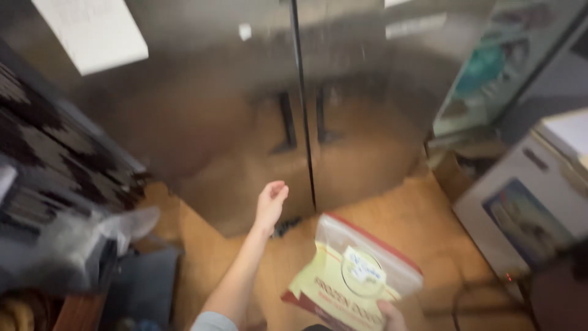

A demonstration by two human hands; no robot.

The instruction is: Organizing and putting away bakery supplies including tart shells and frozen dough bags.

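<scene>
A tall stainless-steel refrigerator (245, 110) with two doors and dark vertical handles (286, 122) fills the middle of the view. My left hand (271, 202) reaches toward the seam between the doors, its fingers loosely curled and holding nothing. My right hand (392, 315) sits at the bottom edge and grips a clear zip bag (352, 276) that holds a yellow and red package with a white label. The bag hangs low, in front of the right door.
The floor (422, 233) is wood. A white box (520, 214) with a picture on its side stands at the right. A dark patterned cloth (55, 159) and crumpled plastic (79, 239) lie at the left. A white paper (92, 30) is stuck on the left door.
</scene>
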